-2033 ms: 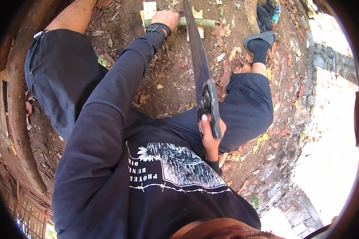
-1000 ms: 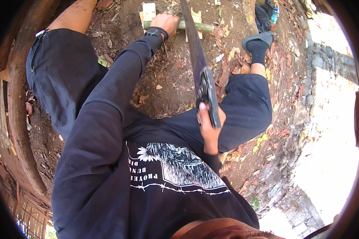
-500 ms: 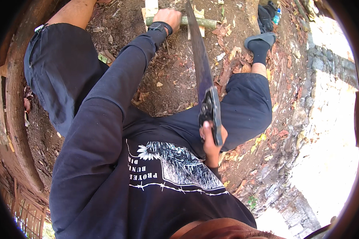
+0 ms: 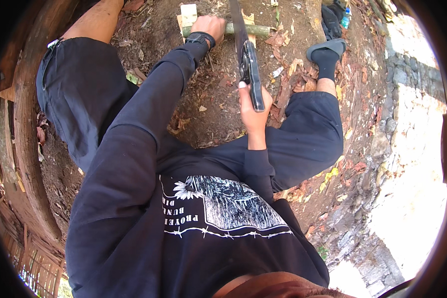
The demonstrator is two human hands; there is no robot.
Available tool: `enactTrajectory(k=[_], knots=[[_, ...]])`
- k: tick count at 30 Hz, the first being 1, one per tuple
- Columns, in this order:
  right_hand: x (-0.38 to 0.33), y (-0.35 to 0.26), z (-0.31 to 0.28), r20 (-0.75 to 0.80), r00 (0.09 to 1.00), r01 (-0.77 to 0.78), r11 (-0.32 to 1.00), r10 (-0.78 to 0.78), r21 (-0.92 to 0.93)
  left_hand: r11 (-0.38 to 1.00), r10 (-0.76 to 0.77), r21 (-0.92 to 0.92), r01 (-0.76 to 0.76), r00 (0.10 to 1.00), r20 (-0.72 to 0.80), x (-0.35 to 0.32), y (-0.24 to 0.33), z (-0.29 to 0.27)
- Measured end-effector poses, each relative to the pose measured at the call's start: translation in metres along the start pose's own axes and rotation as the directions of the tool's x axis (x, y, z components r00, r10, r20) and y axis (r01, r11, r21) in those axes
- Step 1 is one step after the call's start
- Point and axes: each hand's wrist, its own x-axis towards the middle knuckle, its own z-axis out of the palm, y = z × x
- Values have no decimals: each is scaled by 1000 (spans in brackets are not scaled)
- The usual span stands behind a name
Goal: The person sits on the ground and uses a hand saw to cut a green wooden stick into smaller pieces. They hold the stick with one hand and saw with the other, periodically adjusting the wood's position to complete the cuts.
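My left hand (image 4: 209, 26) grips a green bamboo stick (image 4: 256, 30) that lies crosswise on a pale wooden block (image 4: 188, 14) on the dirt. A dark strap circles that wrist. My right hand (image 4: 253, 111) is shut on the black handle of a long machete (image 4: 244, 47). Its blade points away from me and its far part meets the stick just right of my left hand. I sit low, knees apart, in dark shorts and a dark long-sleeved shirt.
Dry leaves and wood chips litter the dirt (image 4: 208, 99) between my legs. My right foot in a grey sandal (image 4: 327, 48) rests at the upper right. A curved log (image 4: 27, 129) runs along the left. Stone paving (image 4: 407, 149) lies at the right.
The machete and my right hand have swung forward and down, from near my chest onto the stick. My left hand has kept its hold on the stick.
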Motion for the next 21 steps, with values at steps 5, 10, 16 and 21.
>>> enactTrajectory(k=[5, 10, 16, 21], knots=[[-88, -31, -56, 26, 990, -138, 988, 140, -72, 997, -50, -55, 50, 999, 1, 1, 1, -3], [-163, -79, -118, 49, 976, -200, 962, 212, -185, 1000, -16, -3, 16, 999, -28, -1, -4, 9], [-78, -31, -57, 26, 992, -120, 992, 121, -28, 996, 92, 7, -92, 995, -27, -6, -3, 5], [6, 5, -2, 8, 1000, -17, 997, 17, 70, 999, 42, 7, -42, 999, -28, -2, 0, 5]])
